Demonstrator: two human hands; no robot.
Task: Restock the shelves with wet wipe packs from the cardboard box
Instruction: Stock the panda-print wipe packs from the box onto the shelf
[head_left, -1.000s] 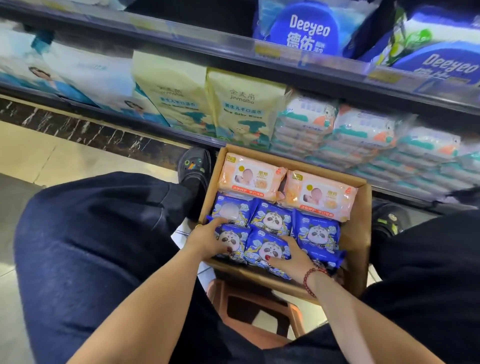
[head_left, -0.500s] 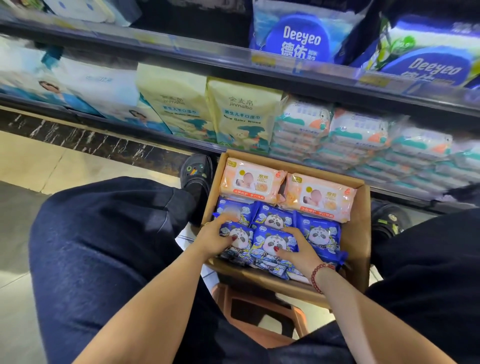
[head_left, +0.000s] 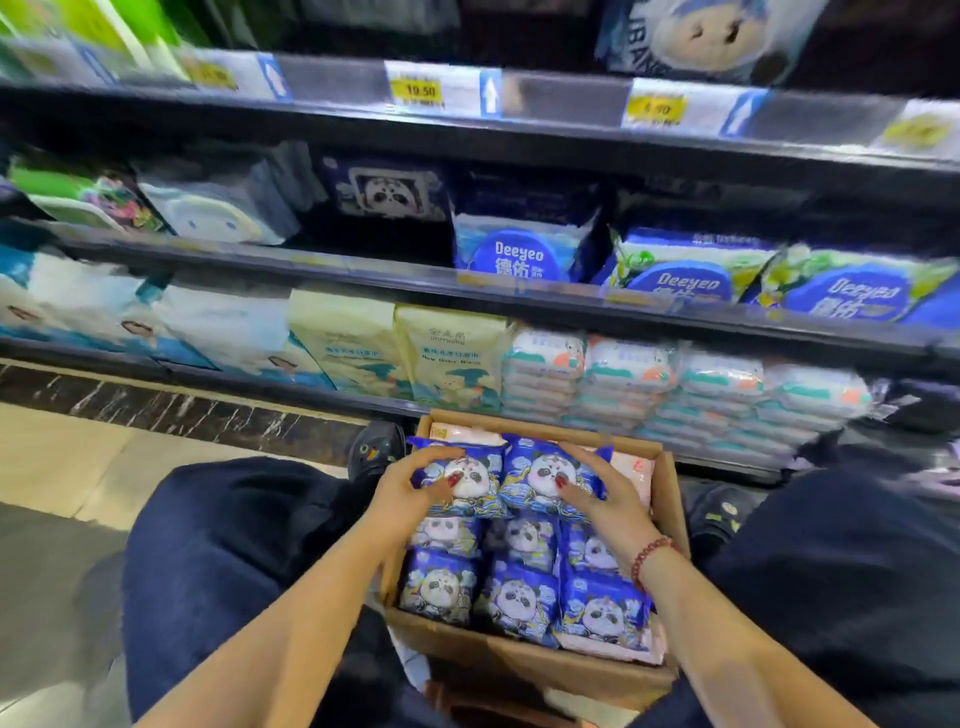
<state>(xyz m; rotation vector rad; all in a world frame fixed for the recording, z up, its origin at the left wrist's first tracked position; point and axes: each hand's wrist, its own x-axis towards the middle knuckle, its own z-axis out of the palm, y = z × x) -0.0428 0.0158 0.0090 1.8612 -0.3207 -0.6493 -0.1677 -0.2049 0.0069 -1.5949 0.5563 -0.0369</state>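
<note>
An open cardboard box (head_left: 670, 499) stands between my knees, filled with several blue panda wet wipe packs (head_left: 519, 597) and pink packs (head_left: 631, 470) at the back. My left hand (head_left: 402, 493) grips one blue panda pack (head_left: 465, 480) by its left side. My right hand (head_left: 597, 496) grips a second blue panda pack (head_left: 540, 478) by its right side. Both packs are lifted side by side above the box's far half. A matching panda pack (head_left: 387, 195) stands on the middle shelf.
The lowest shelf holds cream packs (head_left: 452, 358) and stacks of white wipes (head_left: 722, 395). The middle shelf carries blue Deeyeo packs (head_left: 524, 249). A shelf rail with price tags (head_left: 421, 91) runs above. My dark-trousered knees (head_left: 223, 530) flank the box; a stool (head_left: 457, 701) sits under it.
Both hands have lifted two blue panda packs out of the box's near rows, up and toward the shelves. The camera has tilted upward, bringing higher shelves into view.
</note>
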